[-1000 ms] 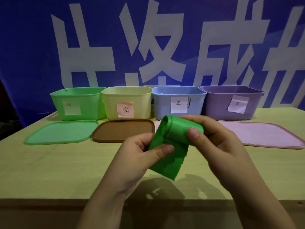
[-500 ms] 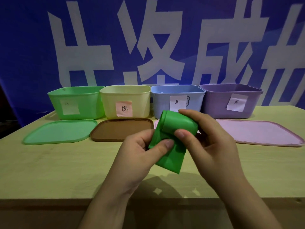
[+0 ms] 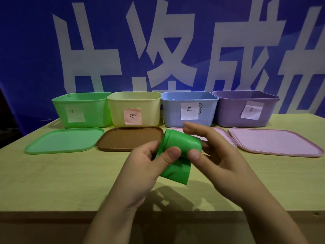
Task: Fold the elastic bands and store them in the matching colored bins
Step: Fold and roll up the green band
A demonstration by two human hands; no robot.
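Note:
A green elastic band point(image 3: 179, 147), mostly rolled into a thick tube with a short flat tail hanging below, is held above the middle of the table. My left hand point(image 3: 149, 168) pinches the roll's lower left side with thumb and fingers. My right hand point(image 3: 216, 155) grips the roll's right end, thumb in front and fingers curved over the back. At the back stand four open bins in a row: green point(image 3: 80, 110), yellow point(image 3: 133, 107), blue point(image 3: 190, 110) and purple point(image 3: 246, 108), each with a paper label.
Lids lie flat in front of the bins: a green lid point(image 3: 65, 140), a brown lid point(image 3: 130, 137), a pink lid point(image 3: 223, 136) partly behind my hands, and a second pink lid point(image 3: 274, 143). The wooden table's point(image 3: 52, 182) front edge runs just below my wrists. A blue banner hangs behind.
The roll has grown and the hanging tail has shortened as my hands wind it. My right fingers have lifted and spread over the roll's back.

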